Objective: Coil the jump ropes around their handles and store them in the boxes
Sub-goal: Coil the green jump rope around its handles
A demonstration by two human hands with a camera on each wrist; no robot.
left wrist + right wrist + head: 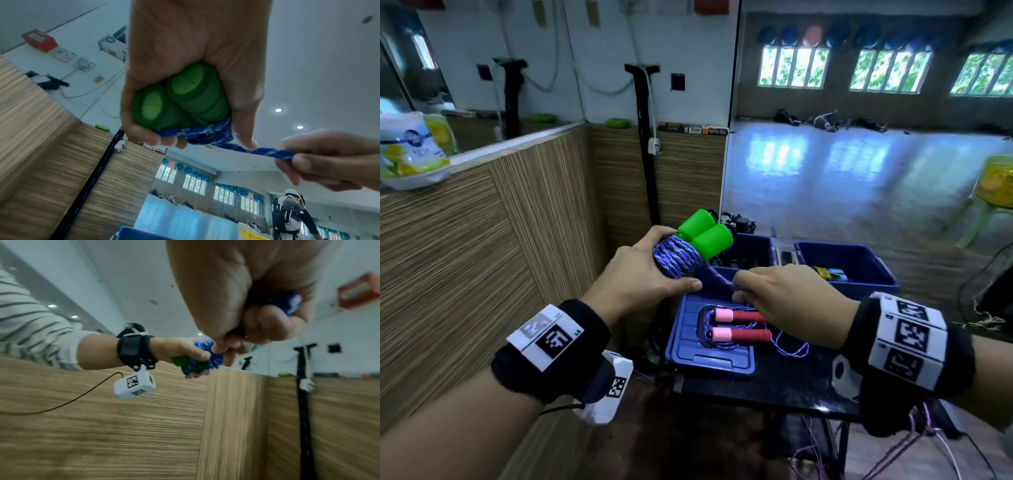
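Item: 2 green handles (705, 236), blue rope (677, 257) coiled on; left hand (643, 274) is gripping them above blue box (849, 263). Right hand (784, 294) is pinching the tail; slackening is risking unravelling.

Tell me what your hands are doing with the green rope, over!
Left hand grips green handles, rope coiled round. Right hand pinches the blue rope tail. Red-handled rope waits on box lid.

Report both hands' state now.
Left hand: closed around the green handles and coiled rope.
Right hand: pinching the rope's free end.
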